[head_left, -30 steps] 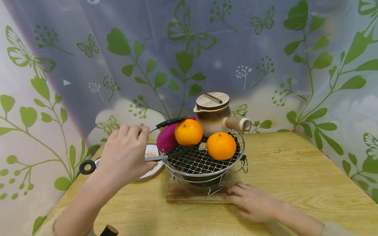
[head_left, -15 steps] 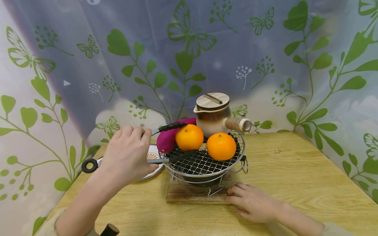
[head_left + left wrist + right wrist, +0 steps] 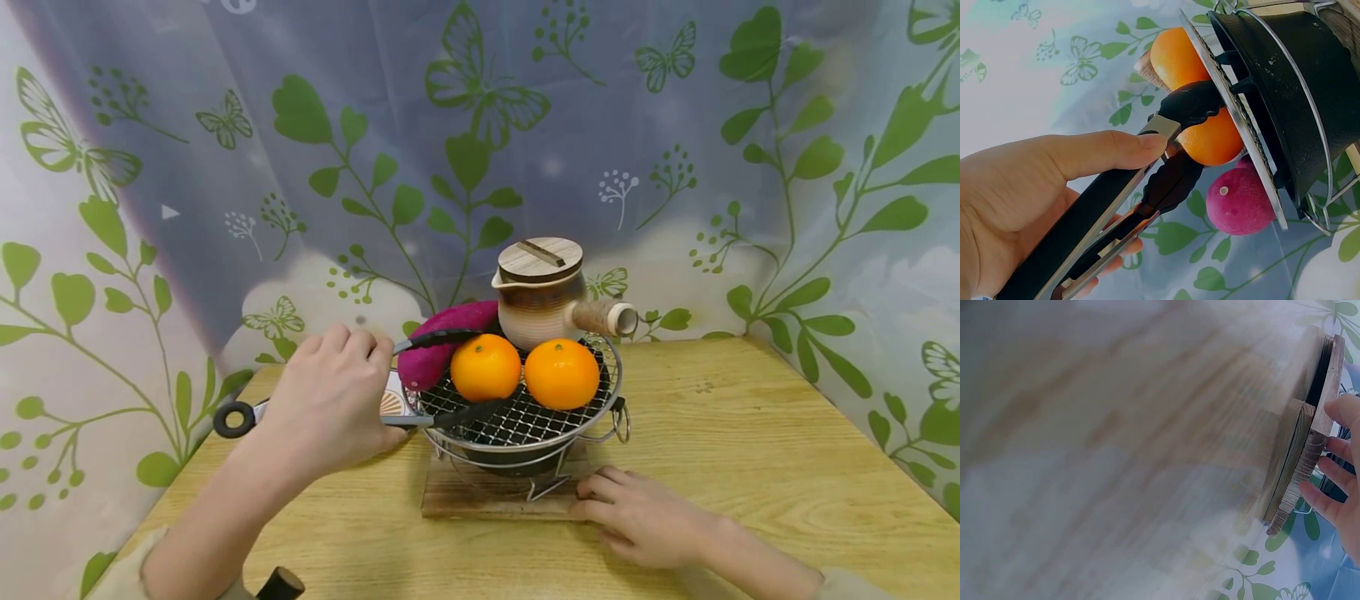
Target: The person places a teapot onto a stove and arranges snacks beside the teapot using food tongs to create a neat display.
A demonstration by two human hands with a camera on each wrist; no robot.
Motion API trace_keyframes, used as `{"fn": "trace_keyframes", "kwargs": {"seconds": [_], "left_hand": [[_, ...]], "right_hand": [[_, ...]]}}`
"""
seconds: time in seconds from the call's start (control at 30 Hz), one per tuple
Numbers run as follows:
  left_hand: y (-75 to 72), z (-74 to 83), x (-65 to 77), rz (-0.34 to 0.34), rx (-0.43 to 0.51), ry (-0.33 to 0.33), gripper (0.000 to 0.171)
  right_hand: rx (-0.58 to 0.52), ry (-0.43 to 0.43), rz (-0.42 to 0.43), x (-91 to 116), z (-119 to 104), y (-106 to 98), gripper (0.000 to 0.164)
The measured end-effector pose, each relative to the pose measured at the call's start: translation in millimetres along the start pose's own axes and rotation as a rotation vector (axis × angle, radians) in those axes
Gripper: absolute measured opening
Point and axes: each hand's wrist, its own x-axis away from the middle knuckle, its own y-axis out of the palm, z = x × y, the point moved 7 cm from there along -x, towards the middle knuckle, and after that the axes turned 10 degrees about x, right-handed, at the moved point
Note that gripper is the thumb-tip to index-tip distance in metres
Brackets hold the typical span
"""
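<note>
My left hand [image 3: 330, 400] grips a pair of tongs [image 3: 1085, 231] with black scalloped tips. The tongs' tips straddle an orange [image 3: 486, 369] sitting on the wire mesh [image 3: 517, 432] of a small round black grill. A second orange [image 3: 562, 375] sits just to its right. Behind and left of the tongs lies a purple sweet potato [image 3: 422, 367]. My right hand [image 3: 648, 512] rests at the right front corner of the wooden board [image 3: 495, 500] under the grill. In the right wrist view its fingers [image 3: 1335, 472] lie spread against the board's edge.
A ceramic teapot [image 3: 534, 312] with a wooden lid stands at the back of the mesh, its wrapped side handle pointing right. Partly behind the left hand is a patterned plate [image 3: 393, 400] on the wooden table [image 3: 735, 433]. A leaf-patterned curtain [image 3: 360, 125] hangs behind.
The left hand and tongs have moved slightly right and down, bringing the orange lower onto the mesh beside the other orange. More of the sweet potato shows. The right hand stays put.
</note>
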Motion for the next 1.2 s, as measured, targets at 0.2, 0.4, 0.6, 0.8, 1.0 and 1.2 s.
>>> {"fn": "trace_keyframes", "kwargs": {"seconds": [0.2,0.4,0.6,0.8,1.0,1.2], "left_hand": [[1.3,-2.5,-0.1,0.002,0.031,-0.010,0.079],[3.1,-3.1,0.5,0.009,0.030,-0.003,0.078],[3.0,-2.7,1.4,0.013,0.031,-0.001,0.077],[1.0,-4.6,3.6,0.033,0.061,-0.004,0.076],[-4.5,-8.0,8.2,0.056,0.077,-0.002,0.078],[-12.8,-13.4,13.2,0.083,0.096,-0.025,0.078]], "right_hand": [[-0.009,0.005,0.008,-0.1,-0.2,-0.3,0.048],[-0.004,0.002,0.016,-0.1,-0.8,0.4,0.048],[-0.014,0.000,0.030,-0.8,-1.5,-1.0,0.048],[-0.016,0.000,0.036,-1.3,-1.4,-1.7,0.047],[-0.013,0.007,0.026,-0.9,-1.0,-0.9,0.047],[-0.012,0.003,0.031,-1.2,-1.2,-1.6,0.046]]}}
